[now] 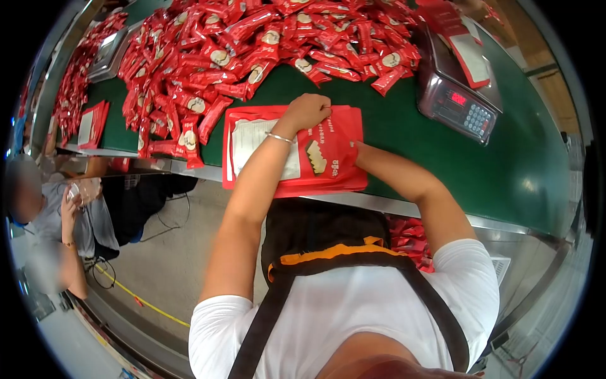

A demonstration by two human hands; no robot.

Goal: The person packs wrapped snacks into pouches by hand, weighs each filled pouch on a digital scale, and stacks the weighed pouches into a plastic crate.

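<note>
1. White shirt (360, 297) and dark apron straps (262, 328) fill 6 o'clock, an orange-trimmed apron (328, 227) hanging between the worker and the work surface.
2. Red packages (407, 243) show at 4 o'clock, below the edge of a green-topped table (524, 183).
3. At the scene's middle, on the table's near edge, a red pouch (341, 155) lies flat atop other pouches (303, 189), with a pale printed panel (243, 148) at 9 o'clock from its lettering.
4. The worker's right forearm (404, 174) slants in from 4 o'clock and ends at the pouch's 3 o'clock side; the right hand is hidden there, and the state of its fingers cannot be told.
5. The left hand (308, 112), a silvery bangle (279, 137) near its wrist, rests at the pouch's 12 o'clock edge, fingers curled together; whether they clamp the film cannot be told.
6. A digital scale (451, 101) stands at 2 o'clock, its display (457, 97) lit red, a pale-panelled pouch (476, 72) lying across it.
7. Heaped red packets (252, 44) spread from 10 to 1 o'clock; a second scale (108, 55) sits at 10 o'clock.
8. Near 9 o'clock, beyond the table, is another person (50, 218) in grey.
</note>
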